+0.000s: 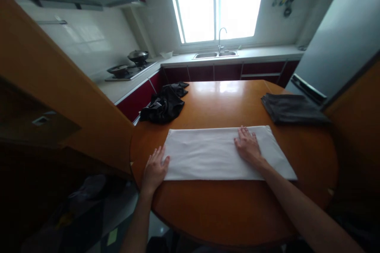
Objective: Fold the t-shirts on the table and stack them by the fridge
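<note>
A white cloth [208, 154], folded into a wide flat shape with slight wrinkles, lies on the wooden table [219, 213]. At its left edge rests my left hand [154, 169], fingers spread, touching the side of the cloth. My right hand [248, 146] lies flat on top, right of the middle, with the fingers apart. Neither hand grips anything. A crumpled black garment [166, 104] sits at the table's back left, and a folded dark grey cloth [293, 108] lies at the right.
Behind the table run a counter with a sink [215, 54] and a stove with pans [119, 71] at the left. A grey fridge [341, 39] stands at the right. A wooden partition [68, 99] is close on the left.
</note>
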The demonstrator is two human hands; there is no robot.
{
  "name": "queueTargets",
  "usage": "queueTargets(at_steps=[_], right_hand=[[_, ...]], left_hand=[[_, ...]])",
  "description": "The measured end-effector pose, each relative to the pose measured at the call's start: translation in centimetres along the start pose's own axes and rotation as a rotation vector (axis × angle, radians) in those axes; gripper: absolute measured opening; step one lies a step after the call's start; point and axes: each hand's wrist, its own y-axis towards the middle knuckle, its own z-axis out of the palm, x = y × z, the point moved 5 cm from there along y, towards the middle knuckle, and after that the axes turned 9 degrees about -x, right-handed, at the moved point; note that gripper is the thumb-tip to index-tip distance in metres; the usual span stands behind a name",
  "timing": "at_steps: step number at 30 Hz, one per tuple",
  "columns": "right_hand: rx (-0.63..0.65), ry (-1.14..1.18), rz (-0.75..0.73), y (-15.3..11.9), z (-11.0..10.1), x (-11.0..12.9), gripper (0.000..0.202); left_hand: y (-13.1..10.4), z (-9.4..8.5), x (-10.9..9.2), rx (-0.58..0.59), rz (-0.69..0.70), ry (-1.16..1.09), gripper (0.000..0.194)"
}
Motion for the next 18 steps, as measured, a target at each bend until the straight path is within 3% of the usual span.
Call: queueTargets(at_steps=[10, 18], right_hand=[[0.025, 0.090, 0.041, 0.7, -0.7, 0.4, 0.064], [0.006, 0.127, 0.047, 0.7, -1.2, 0.5, 0.064]], left_hand=[[1.4, 0.9, 1.8, 0.033, -0.016, -0.048, 0.073], [1.6, 0.8, 2.1, 0.036, -0.004, -0.086, 0.075]])
